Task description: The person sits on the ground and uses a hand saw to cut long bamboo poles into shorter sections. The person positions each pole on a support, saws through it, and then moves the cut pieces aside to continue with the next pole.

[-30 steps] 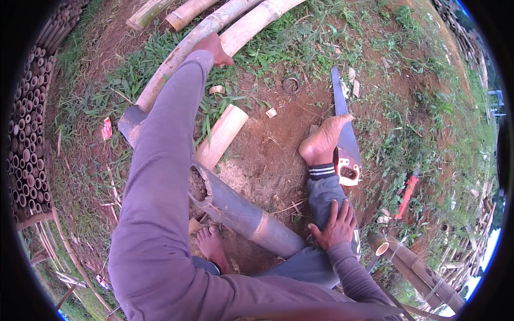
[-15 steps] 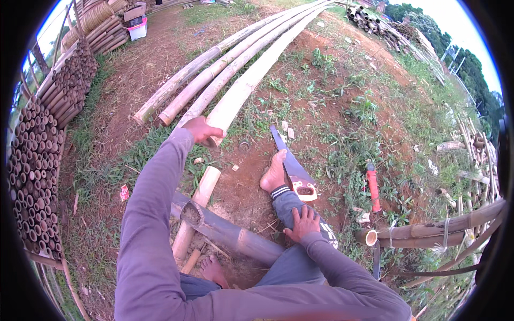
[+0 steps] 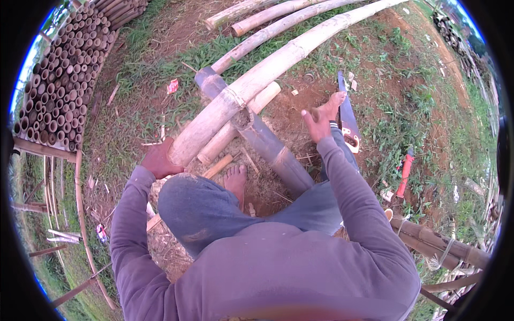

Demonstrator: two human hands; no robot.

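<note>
My left hand [image 3: 159, 159] is closed around the near end of a long pale bamboo pole [image 3: 270, 72]. That pole slants across a thick dark bamboo length [image 3: 273, 150], beside a notch in its upper side. Under it a shorter pale bamboo piece [image 3: 262, 100] also shows. Off to the right, my right hand [image 3: 317, 125] is in front of my bare right foot [image 3: 331, 104], thumb raised and fingers apart, with nothing in it. A handsaw [image 3: 348, 115] with a wooden handle lies on the ground by that foot.
More bamboo poles [image 3: 289, 24] lie at the far side. Cut bamboo tubes [image 3: 61, 80] are stacked at the left. A red-handled tool [image 3: 406, 174] rests in the grass at the right, with tied bamboo [image 3: 428, 241] nearer me. A small bamboo offcut [image 3: 218, 166] lies by my left foot.
My left hand has drawn the bamboo pole's end toward me and over the dark bamboo. My right hand has lifted off my right leg and moved forward. The view has tilted down and left.
</note>
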